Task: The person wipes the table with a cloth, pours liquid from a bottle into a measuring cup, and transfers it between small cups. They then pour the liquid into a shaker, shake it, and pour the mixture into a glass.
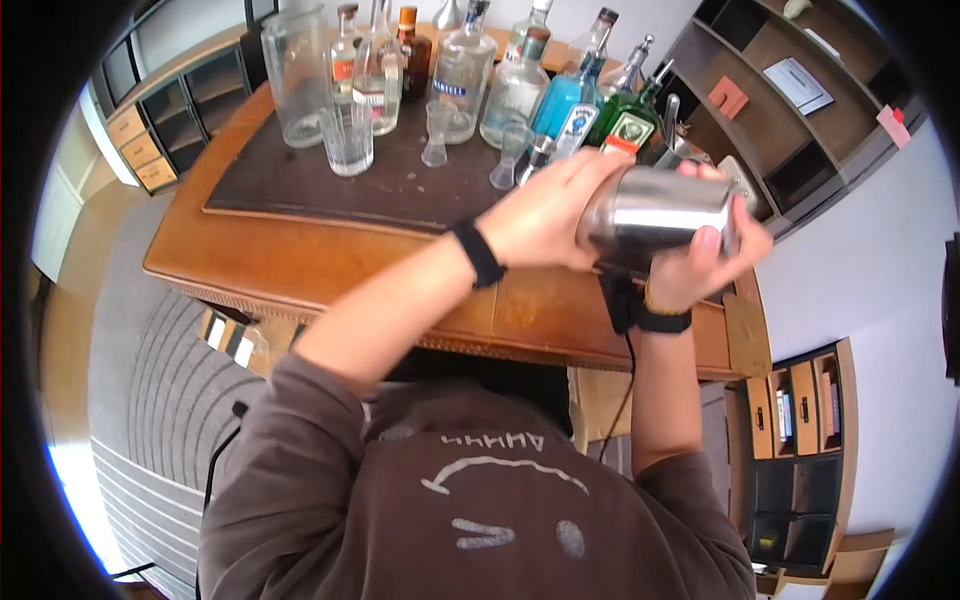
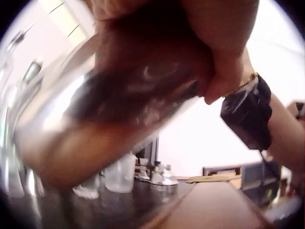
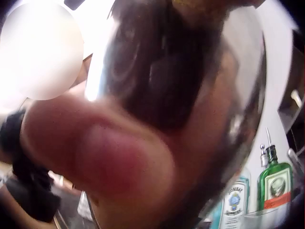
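Note:
Both hands hold a shiny metal cocktail shaker (image 1: 665,210), tilted nearly onto its side above the right part of the desk. My left hand (image 1: 545,215) wraps around its left end, while my right hand (image 1: 705,262) grips the opposite end, thumb along the metal. In the left wrist view the shaker (image 2: 95,119) slants across, blurred at its lower end. Close up in the right wrist view, the right thumb (image 3: 109,152) lies against the shaker (image 3: 162,62). Whatever is inside the shaker is hidden.
Behind the hands, on a dark mat (image 1: 300,185), stand a tall mixing glass (image 1: 297,80), a tumbler (image 1: 348,145), an hourglass jigger (image 1: 435,135) and several bottles, including a blue one (image 1: 568,105) and a green one (image 1: 628,120). A cable (image 1: 622,390) hangs from the right wrist.

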Available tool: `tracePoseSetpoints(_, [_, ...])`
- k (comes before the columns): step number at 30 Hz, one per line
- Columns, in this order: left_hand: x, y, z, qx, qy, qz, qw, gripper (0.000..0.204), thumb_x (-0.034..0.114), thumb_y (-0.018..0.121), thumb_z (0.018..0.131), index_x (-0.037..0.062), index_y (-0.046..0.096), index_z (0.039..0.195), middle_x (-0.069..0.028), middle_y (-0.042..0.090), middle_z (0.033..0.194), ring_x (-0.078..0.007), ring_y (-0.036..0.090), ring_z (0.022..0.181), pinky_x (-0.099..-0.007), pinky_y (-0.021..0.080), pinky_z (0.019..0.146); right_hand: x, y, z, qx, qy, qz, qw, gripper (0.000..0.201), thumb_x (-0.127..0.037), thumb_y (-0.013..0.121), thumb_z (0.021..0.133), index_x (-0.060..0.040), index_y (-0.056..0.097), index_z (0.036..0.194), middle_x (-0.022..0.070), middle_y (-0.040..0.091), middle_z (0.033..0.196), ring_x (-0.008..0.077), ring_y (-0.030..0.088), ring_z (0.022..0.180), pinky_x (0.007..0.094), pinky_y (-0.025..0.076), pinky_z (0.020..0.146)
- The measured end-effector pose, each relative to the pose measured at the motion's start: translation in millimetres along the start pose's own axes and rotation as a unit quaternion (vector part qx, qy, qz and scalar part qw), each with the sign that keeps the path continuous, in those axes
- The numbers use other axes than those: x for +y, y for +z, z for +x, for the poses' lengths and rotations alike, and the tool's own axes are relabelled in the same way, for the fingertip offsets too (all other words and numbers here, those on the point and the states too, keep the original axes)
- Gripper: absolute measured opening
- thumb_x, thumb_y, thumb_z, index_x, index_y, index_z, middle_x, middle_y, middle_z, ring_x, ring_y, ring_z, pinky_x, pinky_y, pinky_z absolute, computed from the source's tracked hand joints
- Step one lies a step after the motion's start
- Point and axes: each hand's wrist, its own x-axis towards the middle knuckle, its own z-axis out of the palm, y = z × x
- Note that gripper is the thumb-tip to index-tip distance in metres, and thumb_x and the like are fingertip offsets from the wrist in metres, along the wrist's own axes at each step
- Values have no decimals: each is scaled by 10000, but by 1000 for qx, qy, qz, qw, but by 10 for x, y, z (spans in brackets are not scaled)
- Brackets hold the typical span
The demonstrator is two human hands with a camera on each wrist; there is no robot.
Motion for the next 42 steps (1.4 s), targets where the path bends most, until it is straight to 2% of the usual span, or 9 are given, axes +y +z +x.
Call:
tracePoseSetpoints(16, [-191, 69, -253, -28, -122, -32, 992, 1025, 150, 865, 536, 34, 327, 1401, -187, 492, 1271, -357, 506, 1203, -397, 427, 1028, 242, 162, -101, -48, 76, 24, 996, 402, -118, 672, 849, -52, 437, 1168, 226, 580, 1106, 301, 623, 991, 442, 508, 898])
tracePoseSetpoints(19, [-312, 72, -212, 54, -147, -19, 987, 1043, 197, 886, 541, 31, 317, 1399, -216, 469, 1309, -371, 488, 1235, -401, 407, 1055, 476, 257, 74, -70, 143, 13, 987, 410, -76, 794, 768, -23, 572, 1109, 77, 592, 1053, 158, 610, 957, 291, 491, 869])
tracePoseSetpoints(22, [-510, 91, -189, 69, -184, -57, 979, 1092, 177, 905, 556, 4, 254, 1416, -162, 486, 1293, -257, 508, 1218, -387, 420, 1038, 605, 434, 237, -107, 138, -30, 984, 388, -92, 801, 770, -13, 574, 1074, 57, 604, 982, 142, 612, 929, 277, 497, 838])
tracePoseSetpoints(27, [-594, 204, -202, 118, -219, -151, 957, 1038, 175, 916, 581, 15, 262, 1371, -146, 470, 1288, -245, 523, 1195, -393, 454, 1008, 766, 695, 290, -163, 165, -68, 970, 367, -127, 816, 755, -21, 584, 1019, 82, 676, 943, 136, 645, 868, 289, 529, 775])
tracePoseSetpoints(29, [-546, 231, -178, 171, -231, -376, 881, 1073, 139, 917, 571, 18, 219, 1378, -168, 482, 1267, -250, 535, 1180, -412, 479, 989, 876, 779, 296, -174, 178, -75, 966, 394, -231, 832, 739, -37, 597, 988, 91, 685, 903, 125, 656, 832, 286, 533, 736])
tracePoseSetpoints(32, [-565, 217, -171, 166, -233, -341, 896, 1063, 89, 905, 589, 27, 184, 1368, -164, 467, 1273, -239, 561, 1140, -398, 512, 946, 946, 805, 291, -187, 182, -79, 962, 408, -252, 836, 725, -43, 601, 984, 89, 678, 843, 129, 644, 766, 284, 528, 694])
tracePoseSetpoints(35, [-617, 243, -194, 184, -205, -324, 905, 1021, 70, 878, 620, 31, 180, 1364, -165, 469, 1258, -234, 579, 1100, -377, 527, 912, 924, 820, 297, -234, 190, -80, 950, 334, -107, 794, 791, -30, 574, 1030, 60, 642, 1001, 110, 612, 944, 275, 515, 828])
tracePoseSetpoints(39, [-551, 284, -168, 257, -232, -286, 893, 1027, 33, 834, 654, 45, 128, 1398, -153, 460, 1239, -215, 582, 1059, -354, 526, 884, 881, 951, 287, -270, 166, -93, 944, 376, -159, 818, 754, -40, 597, 1034, 31, 662, 947, 71, 606, 828, 245, 505, 719])
tracePoseSetpoints(42, [-609, 307, -346, 285, -259, -140, 912, 1102, 122, 800, 739, 34, -21, 1470, -186, 375, 1346, -256, 440, 1236, -392, 341, 1072, 698, 1116, 355, -293, 137, -124, 938, 402, -308, 810, 668, -90, 625, 950, 89, 638, 771, 276, 645, 708, 373, 510, 625])
